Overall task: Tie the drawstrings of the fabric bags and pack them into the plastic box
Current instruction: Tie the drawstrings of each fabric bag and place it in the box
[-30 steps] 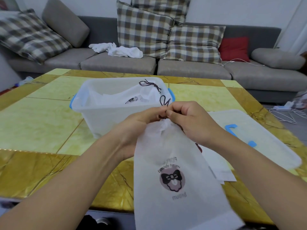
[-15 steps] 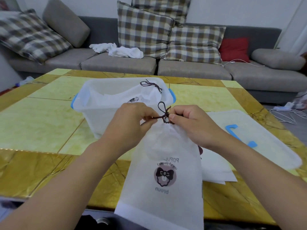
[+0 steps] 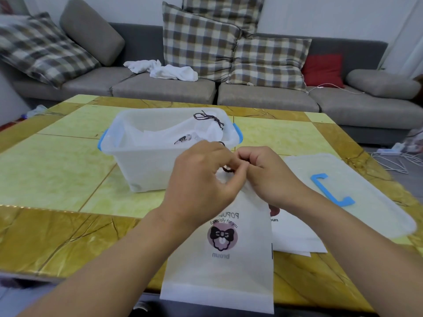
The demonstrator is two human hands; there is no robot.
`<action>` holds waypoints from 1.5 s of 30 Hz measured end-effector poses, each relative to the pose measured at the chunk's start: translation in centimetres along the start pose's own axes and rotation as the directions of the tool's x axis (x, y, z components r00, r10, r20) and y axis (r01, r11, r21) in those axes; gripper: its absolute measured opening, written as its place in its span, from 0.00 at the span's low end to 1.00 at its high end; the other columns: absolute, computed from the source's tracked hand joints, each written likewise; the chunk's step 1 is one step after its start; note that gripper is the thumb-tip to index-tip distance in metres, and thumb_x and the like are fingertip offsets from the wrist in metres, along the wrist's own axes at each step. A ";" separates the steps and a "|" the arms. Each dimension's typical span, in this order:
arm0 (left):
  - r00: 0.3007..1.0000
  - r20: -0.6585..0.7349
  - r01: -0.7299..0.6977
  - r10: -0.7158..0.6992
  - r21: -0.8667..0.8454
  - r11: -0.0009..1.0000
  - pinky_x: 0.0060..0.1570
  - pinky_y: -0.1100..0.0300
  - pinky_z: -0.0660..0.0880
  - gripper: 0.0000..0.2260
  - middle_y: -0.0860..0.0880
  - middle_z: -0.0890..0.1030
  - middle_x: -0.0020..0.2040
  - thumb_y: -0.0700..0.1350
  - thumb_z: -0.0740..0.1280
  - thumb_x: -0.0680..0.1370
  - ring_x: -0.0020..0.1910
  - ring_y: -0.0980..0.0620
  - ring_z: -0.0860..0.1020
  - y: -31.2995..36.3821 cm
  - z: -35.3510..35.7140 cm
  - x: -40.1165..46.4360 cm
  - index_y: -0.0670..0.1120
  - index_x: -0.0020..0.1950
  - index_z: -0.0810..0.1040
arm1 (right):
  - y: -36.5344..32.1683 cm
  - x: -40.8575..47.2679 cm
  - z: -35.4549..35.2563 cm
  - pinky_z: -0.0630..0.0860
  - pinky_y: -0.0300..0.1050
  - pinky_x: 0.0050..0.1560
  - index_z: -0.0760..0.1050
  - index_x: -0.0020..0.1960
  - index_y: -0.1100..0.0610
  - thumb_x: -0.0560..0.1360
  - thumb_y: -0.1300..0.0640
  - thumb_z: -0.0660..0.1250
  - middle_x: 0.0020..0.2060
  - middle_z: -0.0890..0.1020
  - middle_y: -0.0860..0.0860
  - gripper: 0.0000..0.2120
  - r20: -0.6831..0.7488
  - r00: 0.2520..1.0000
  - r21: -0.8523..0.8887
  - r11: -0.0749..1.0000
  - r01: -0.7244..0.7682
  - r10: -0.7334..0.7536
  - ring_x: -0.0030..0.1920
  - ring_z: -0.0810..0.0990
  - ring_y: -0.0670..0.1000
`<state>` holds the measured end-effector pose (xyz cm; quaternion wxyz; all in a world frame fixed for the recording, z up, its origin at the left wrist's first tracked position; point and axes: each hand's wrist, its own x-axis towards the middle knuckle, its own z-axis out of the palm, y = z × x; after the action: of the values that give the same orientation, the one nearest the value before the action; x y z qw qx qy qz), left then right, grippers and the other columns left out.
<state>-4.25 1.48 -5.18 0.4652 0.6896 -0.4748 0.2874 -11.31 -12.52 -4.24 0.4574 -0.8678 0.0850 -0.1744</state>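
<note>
A white fabric bag (image 3: 219,266) with a bow-and-sheep logo lies on the table's near edge, its bottom hanging over. At its gathered neck my left hand (image 3: 201,179) and my right hand (image 3: 270,177) meet, both pinching the dark drawstring (image 3: 227,168); most of the cord is hidden by my fingers. Just beyond stands the clear plastic box (image 3: 146,165) with blue handles. Inside it lies a tied white bag (image 3: 180,137), whose dark cord (image 3: 209,118) drapes over the far rim.
More flat white bags (image 3: 295,234) lie under my right forearm. The box lid (image 3: 357,193) with a blue handle lies at the right on the yellow-green table (image 3: 57,170). Behind it runs a grey sofa (image 3: 164,88) with checked cushions and white cloth.
My hands have closed together over the bag's neck, covering the cord loop that stood up half a second ago. The bag has slid slightly toward me.
</note>
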 end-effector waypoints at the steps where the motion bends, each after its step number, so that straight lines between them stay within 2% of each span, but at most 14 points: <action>1: 0.999 0.037 0.018 -0.018 0.006 1.000 0.36 0.53 0.76 0.05 0.52 0.82 0.33 0.44 0.73 0.73 0.34 0.51 0.79 -0.1 0.1 0.0 0.46 0.38 0.84 | 0.0 0.0 0.0 0.63 0.31 0.22 0.77 0.39 0.63 0.79 0.65 0.62 0.25 0.73 0.43 0.11 0.000 1.000 0.000 1.000 -0.001 0.001 0.23 0.71 0.41; 4: 0.994 0.059 0.096 -0.096 0.013 0.995 0.40 0.57 0.78 0.02 0.55 0.85 0.38 0.45 0.74 0.74 0.37 0.57 0.80 -0.3 -0.1 0.1 0.49 0.44 0.86 | 0.0 0.0 -0.1 0.65 0.31 0.28 0.77 0.39 0.63 0.80 0.63 0.62 0.27 0.75 0.45 0.12 -0.004 1.000 0.072 0.997 -0.015 0.016 0.26 0.71 0.41; 7: 0.989 0.087 0.115 -0.116 0.019 0.993 0.41 0.63 0.76 0.03 0.56 0.85 0.39 0.47 0.74 0.73 0.37 0.60 0.78 -0.9 -0.2 0.2 0.50 0.46 0.87 | 0.1 0.0 -0.1 0.68 0.42 0.36 0.78 0.42 0.65 0.81 0.61 0.63 0.33 0.78 0.51 0.11 -0.007 1.000 0.078 0.997 -0.008 0.009 0.34 0.73 0.47; 12: 0.980 0.137 0.146 -0.145 0.000 0.989 0.42 0.65 0.75 0.07 0.54 0.85 0.40 0.45 0.72 0.72 0.39 0.59 0.79 -1.2 -0.2 0.4 0.49 0.49 0.88 | 0.1 -0.2 -0.3 0.65 0.31 0.23 0.77 0.46 0.69 0.82 0.61 0.61 0.28 0.73 0.47 0.12 0.007 1.000 0.076 0.997 -0.015 0.015 0.24 0.69 0.41; 15: 0.966 0.174 0.200 -0.190 -0.042 0.979 0.43 0.64 0.77 0.09 0.55 0.84 0.39 0.44 0.71 0.71 0.40 0.58 0.79 -1.1 -0.5 0.5 0.50 0.49 0.87 | -0.1 -0.2 -0.2 0.64 0.30 0.24 0.76 0.42 0.66 0.82 0.61 0.62 0.26 0.71 0.44 0.13 0.006 1.000 0.081 0.997 -0.016 0.015 0.24 0.69 0.41; 19: 0.867 0.314 0.454 -0.386 -0.182 0.872 0.48 0.61 0.81 0.10 0.56 0.86 0.42 0.39 0.72 0.73 0.42 0.60 0.83 -1.0 -0.8 0.6 0.52 0.50 0.88 | 0.0 -0.2 0.3 0.68 0.47 0.40 0.76 0.38 0.57 0.77 0.53 0.62 0.32 0.75 0.51 0.12 0.007 0.999 0.039 0.998 0.041 -0.042 0.35 0.71 0.47; 23: 0.790 0.431 0.576 -0.435 -0.280 0.768 0.48 0.63 0.80 0.12 0.56 0.87 0.42 0.36 0.73 0.75 0.44 0.59 0.85 -1.3 -1.2 0.8 0.53 0.48 0.86 | -0.1 -0.2 0.4 0.68 0.47 0.41 0.76 0.38 0.57 0.75 0.52 0.61 0.33 0.74 0.47 0.12 0.015 0.998 0.028 0.998 0.060 -0.060 0.36 0.71 0.47; 25: 0.799 0.432 0.560 -0.418 -0.283 0.779 0.48 0.64 0.80 0.14 0.57 0.87 0.41 0.35 0.73 0.75 0.43 0.59 0.85 -1.6 -1.4 0.7 0.56 0.46 0.85 | -0.1 -0.2 0.4 0.68 0.45 0.41 0.77 0.39 0.57 0.76 0.52 0.61 0.34 0.76 0.48 0.12 0.018 0.997 0.020 0.997 0.075 -0.076 0.37 0.72 0.46; 29: 0.896 0.201 0.423 -0.397 -0.109 0.899 0.47 0.68 0.77 0.13 0.56 0.83 0.45 0.43 0.79 0.70 0.45 0.60 0.80 -1.9 -1.1 0.4 0.51 0.53 0.85 | 0.1 -0.1 0.4 0.66 0.47 0.40 0.77 0.39 0.56 0.80 0.56 0.63 0.33 0.75 0.50 0.12 -0.005 0.998 0.025 0.998 0.061 -0.061 0.35 0.70 0.48; 31: 0.892 0.144 0.442 -0.428 -0.081 0.894 0.46 0.66 0.77 0.10 0.57 0.83 0.40 0.45 0.80 0.69 0.41 0.59 0.80 -1.7 -1.1 0.4 0.50 0.48 0.85 | 0.1 -0.1 0.5 0.65 0.48 0.39 0.77 0.39 0.56 0.81 0.59 0.63 0.33 0.74 0.51 0.13 -0.017 0.998 0.032 0.998 0.055 -0.054 0.35 0.69 0.49; 35: 0.868 0.206 0.477 -0.452 -0.098 0.873 0.43 0.65 0.79 0.05 0.59 0.84 0.35 0.44 0.79 0.70 0.37 0.62 0.82 -1.7 -1.1 0.3 0.49 0.39 0.84 | 0.1 -0.1 0.5 0.63 0.46 0.36 0.76 0.38 0.55 0.82 0.59 0.63 0.31 0.73 0.49 0.14 -0.013 0.999 0.053 0.998 0.038 -0.037 0.33 0.67 0.49; 39: 0.874 0.248 0.458 -0.418 -0.134 0.879 0.39 0.72 0.75 0.04 0.59 0.84 0.34 0.41 0.78 0.72 0.35 0.62 0.82 -1.9 -1.1 0.4 0.48 0.40 0.85 | 0.1 -0.3 0.5 0.63 0.44 0.34 0.76 0.38 0.55 0.82 0.60 0.63 0.30 0.72 0.47 0.14 -0.002 1.000 0.047 0.998 0.031 -0.031 0.31 0.67 0.47; 43: 0.913 0.260 0.356 -0.315 -0.130 0.925 0.43 0.66 0.78 0.04 0.57 0.84 0.38 0.40 0.76 0.74 0.39 0.59 0.82 -2.6 -1.7 0.8 0.49 0.44 0.86 | 0.1 -0.2 0.0 0.64 0.45 0.37 0.78 0.41 0.59 0.80 0.54 0.63 0.33 0.73 0.57 0.12 -0.010 0.999 0.065 0.997 0.039 -0.038 0.33 0.68 0.50; 45: 0.918 0.271 0.335 -0.290 -0.140 0.932 0.44 0.64 0.79 0.06 0.56 0.84 0.41 0.39 0.74 0.75 0.40 0.58 0.82 -2.9 -1.9 0.9 0.51 0.47 0.86 | 0.0 -0.2 -0.3 0.66 0.40 0.33 0.78 0.43 0.62 0.81 0.56 0.63 0.31 0.73 0.56 0.12 0.004 1.000 0.075 0.997 0.030 -0.030 0.30 0.68 0.48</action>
<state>-1.10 3.26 -4.74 0.5043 0.7412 -0.4364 0.0767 -11.57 -12.71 -4.12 0.4872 -0.8517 0.0641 -0.1819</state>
